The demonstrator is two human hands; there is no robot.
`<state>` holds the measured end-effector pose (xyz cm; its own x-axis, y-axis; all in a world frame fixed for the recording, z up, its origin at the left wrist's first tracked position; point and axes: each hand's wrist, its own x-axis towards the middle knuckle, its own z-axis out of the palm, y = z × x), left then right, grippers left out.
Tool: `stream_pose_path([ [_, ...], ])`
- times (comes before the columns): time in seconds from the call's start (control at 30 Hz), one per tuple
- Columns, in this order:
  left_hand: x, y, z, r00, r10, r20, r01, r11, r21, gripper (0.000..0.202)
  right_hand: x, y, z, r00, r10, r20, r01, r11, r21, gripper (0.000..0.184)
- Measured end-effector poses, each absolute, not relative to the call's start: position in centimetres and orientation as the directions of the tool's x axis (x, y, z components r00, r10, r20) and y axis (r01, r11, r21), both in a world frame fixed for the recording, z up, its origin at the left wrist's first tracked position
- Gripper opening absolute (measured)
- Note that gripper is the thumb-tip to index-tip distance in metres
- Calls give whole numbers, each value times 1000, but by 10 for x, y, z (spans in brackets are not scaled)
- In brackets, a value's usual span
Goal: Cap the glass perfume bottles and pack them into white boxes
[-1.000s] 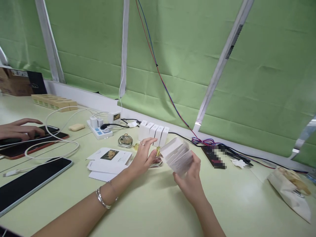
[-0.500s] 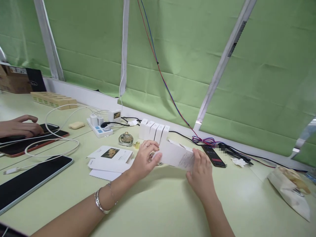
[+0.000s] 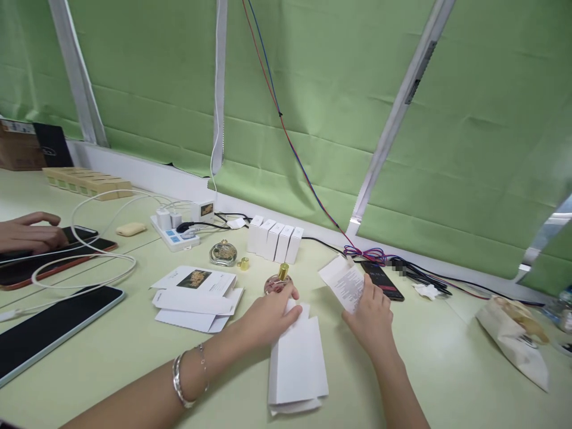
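My left hand (image 3: 273,317), with a silver bracelet at the wrist, has its fingers closed on the top end of a flattened white carton (image 3: 298,364) near the table's front. In my right hand (image 3: 370,313) is a white printed sheet (image 3: 345,283), tilted, with small lines of text; whether it is a leaflet or a box panel I cannot tell. Just beyond my left fingers stands a glass perfume bottle (image 3: 273,283) with a gold neck. A second round glass bottle (image 3: 223,253) sits farther back, and a gold cap (image 3: 243,263) lies beside it.
Flattened white cartons (image 3: 194,298) lie left of my left hand. Several small white boxes (image 3: 274,239) stand in a row behind. A power strip (image 3: 174,235), a phone (image 3: 383,281), a tablet (image 3: 58,330) and a cloth pouch (image 3: 512,339) are around. Another person's hand (image 3: 31,233) rests on phones at left.
My hands held one white piece between them; now the flattened carton is lower under my left hand and the printed sheet is in my right alone. The perfume bottle has come into clearer view.
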<state>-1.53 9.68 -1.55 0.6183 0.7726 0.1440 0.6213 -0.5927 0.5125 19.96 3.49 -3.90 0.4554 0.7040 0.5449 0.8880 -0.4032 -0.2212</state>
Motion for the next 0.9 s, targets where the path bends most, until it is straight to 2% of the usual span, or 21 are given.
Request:
stream_pose_path([
  [0.17,-9,91,-29,658,750,62,698,-640,322,28,196,34,-37,468,719,514,883,-408,-234,75],
  [0.3,-5,90,-37,724,672,155,646,-739,191,25,194,34,-35,469,726,503,883,-401,-244,76],
  [0.4,-6,89,-35,809,511,290,533,-846,4,27,194,33,-34,481,731,485,877,-402,-263,76],
  [0.47,-8,87,-32,897,293,330,331,-941,-65,25,194,33,-33,485,736,473,874,-397,-279,76],
  [0.5,-9,85,-30,931,172,323,200,-978,-57,24,193,33,-33,490,737,466,871,-394,-293,76],
  [0.57,-10,80,-30,963,1,270,-13,-999,49,24,193,34,-33,513,728,454,854,-383,-351,77],
  [0.63,-9,73,-32,979,-48,196,-87,-976,198,28,193,36,-33,566,692,448,806,-348,-479,82],
  [0.73,-8,65,-40,996,-37,83,-62,-942,330,52,194,40,-30,666,645,376,580,-130,-804,95],
  [0.8,-7,64,-45,999,20,43,5,-942,337,64,195,41,-27,691,683,237,262,69,-963,96],
  [0.83,-6,64,-48,997,75,34,60,-945,322,66,194,41,-25,665,728,164,83,146,-986,92],
  [0.9,-2,66,-53,973,228,38,210,-941,266,66,191,39,-20,547,835,55,-232,215,-949,76],
])
